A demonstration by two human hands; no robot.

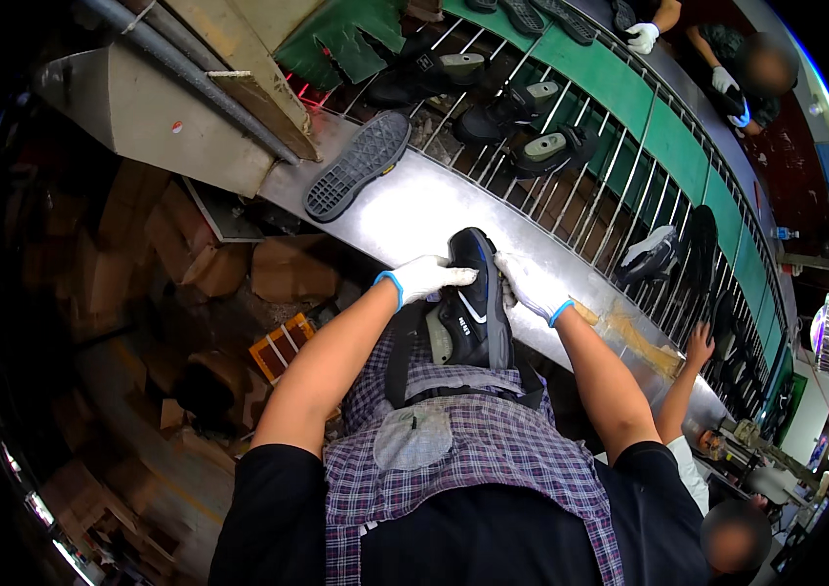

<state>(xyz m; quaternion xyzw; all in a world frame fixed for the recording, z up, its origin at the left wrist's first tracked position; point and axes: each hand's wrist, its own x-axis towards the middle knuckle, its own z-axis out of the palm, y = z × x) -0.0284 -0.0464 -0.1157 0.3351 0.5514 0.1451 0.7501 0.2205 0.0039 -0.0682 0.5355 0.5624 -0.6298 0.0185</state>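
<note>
Between my two white-gloved hands is a black shoe (478, 317) with a grey sole along its side, toe pointing away from me. My left hand (431, 277) grips the forefoot from the left, thumb across the upper. On the other side my right hand (529, 284) closes on the sole edge near the toe. The shoe's heel end is close to my plaid apron. Beyond my left hand, a loose dark grey sole (358, 164) lies tread up on the metal ledge (405, 217).
Past the ledge, a rod rack (571, 195) carries several black shoes (553, 148), beside a green belt (620, 73). Cardboard boxes (294, 269) stand at the left below. A metal housing (180, 107) rises at the far left. Co-workers (732, 83) are across the line and at my right.
</note>
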